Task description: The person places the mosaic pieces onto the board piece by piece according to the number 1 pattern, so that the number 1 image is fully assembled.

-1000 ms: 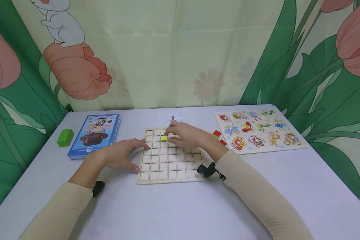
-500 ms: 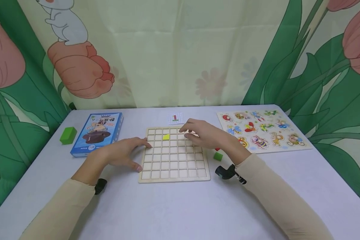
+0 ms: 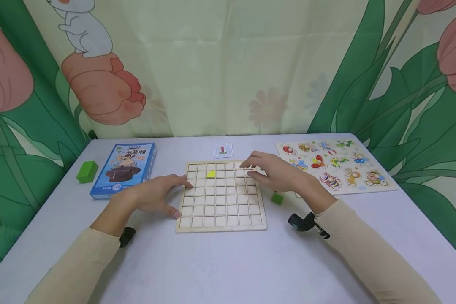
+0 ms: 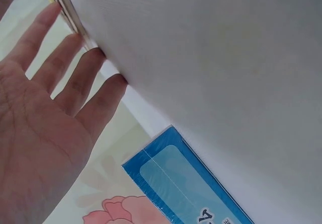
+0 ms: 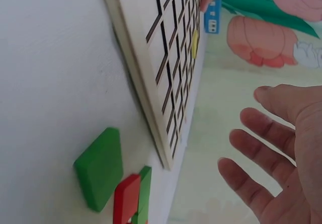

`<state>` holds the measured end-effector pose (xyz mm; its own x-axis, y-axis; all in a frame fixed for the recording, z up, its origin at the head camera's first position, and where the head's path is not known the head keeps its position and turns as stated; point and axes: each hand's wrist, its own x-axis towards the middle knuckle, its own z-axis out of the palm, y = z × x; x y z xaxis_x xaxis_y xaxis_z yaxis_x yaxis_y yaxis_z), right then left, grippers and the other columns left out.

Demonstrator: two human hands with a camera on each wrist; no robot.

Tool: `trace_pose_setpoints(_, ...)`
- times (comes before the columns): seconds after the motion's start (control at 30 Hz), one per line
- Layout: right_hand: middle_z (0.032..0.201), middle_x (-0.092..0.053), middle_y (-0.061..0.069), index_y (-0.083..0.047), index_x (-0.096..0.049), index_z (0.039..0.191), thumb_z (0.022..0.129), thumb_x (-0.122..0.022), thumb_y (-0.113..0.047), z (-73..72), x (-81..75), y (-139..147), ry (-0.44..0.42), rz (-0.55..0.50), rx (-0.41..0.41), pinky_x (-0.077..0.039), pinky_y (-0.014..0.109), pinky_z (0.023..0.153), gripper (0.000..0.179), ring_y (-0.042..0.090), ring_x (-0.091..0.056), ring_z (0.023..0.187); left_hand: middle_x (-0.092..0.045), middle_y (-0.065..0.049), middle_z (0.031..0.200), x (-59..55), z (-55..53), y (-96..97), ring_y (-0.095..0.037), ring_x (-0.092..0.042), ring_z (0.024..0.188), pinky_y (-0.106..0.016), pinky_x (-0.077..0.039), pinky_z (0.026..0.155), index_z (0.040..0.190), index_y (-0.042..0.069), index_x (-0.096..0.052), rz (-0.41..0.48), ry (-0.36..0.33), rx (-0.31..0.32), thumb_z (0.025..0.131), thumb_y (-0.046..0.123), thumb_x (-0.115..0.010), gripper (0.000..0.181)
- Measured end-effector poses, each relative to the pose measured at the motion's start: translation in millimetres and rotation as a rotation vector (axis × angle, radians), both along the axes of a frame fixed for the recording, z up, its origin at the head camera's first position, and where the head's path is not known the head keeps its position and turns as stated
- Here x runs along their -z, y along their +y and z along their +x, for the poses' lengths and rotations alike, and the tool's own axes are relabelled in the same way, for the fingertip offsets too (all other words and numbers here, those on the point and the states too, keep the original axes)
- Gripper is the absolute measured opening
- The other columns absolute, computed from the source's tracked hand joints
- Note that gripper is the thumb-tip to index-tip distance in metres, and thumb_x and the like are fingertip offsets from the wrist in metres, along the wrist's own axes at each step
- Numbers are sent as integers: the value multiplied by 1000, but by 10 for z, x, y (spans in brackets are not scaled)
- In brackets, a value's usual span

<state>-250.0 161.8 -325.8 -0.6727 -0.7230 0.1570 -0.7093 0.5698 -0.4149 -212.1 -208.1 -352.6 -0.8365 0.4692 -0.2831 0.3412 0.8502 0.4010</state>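
Note:
A wooden grid board (image 3: pixel 220 210) lies flat at the middle of the table. One yellow square tile (image 3: pixel 211 174) sits in a cell near its upper left. My left hand (image 3: pixel 152 195) rests at the board's left edge, its fingers spread and touching the rim. Above the board's upper right corner hovers my right hand (image 3: pixel 275 171), fingers loosely bent and holding nothing. In the right wrist view, a green tile (image 5: pixel 100 168) lies beside the board, with a red tile (image 5: pixel 127 199) and another green piece close to it. In the head view the right hand hides some of these.
Behind the board lies a small printed grid card (image 3: pixel 223 150). A blue box (image 3: pixel 123 169) and a green block (image 3: pixel 87 172) are at the left. An animal puzzle board (image 3: pixel 336 166) occupies the back right, partly behind my right arm.
My right hand has moved away from the yellow tile, rightward across the board to its upper right corner. The tile stays in its cell. My left hand keeps its place at the edge.

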Motion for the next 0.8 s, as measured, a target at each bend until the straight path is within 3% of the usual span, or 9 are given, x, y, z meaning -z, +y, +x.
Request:
trace_pose_setpoints(0.27,120,-66,5,-11,-69,128,100,-66,-13,36,22,217,15,0,49,-55,43,88,28,16,-61,104,-36,-7,166,-34,5,-7,-37,-32,152,-60,-32,119,143,33,-54,7,-8,-15,72,44,-93,82)
trace_pose_setpoints(0.53,118,-67,6,-9,-69,127,99,-69,-11,44,138,427,18,-21,71,-56,45,87,28,15,-61,102,-37,-6,165,-8,24,17,-37,-32,152,-60,-32,119,142,31,-55,-1,1,-7,73,42,-93,80)
trace_pose_setpoints(0.8,121,-67,3,-11,-68,129,99,-68,-15,68,174,594,-33,11,134,-55,43,90,30,16,-61,104,-37,-7,165,-18,36,22,-38,-32,152,-60,-32,119,142,30,-55,7,9,-2,73,42,-93,80)
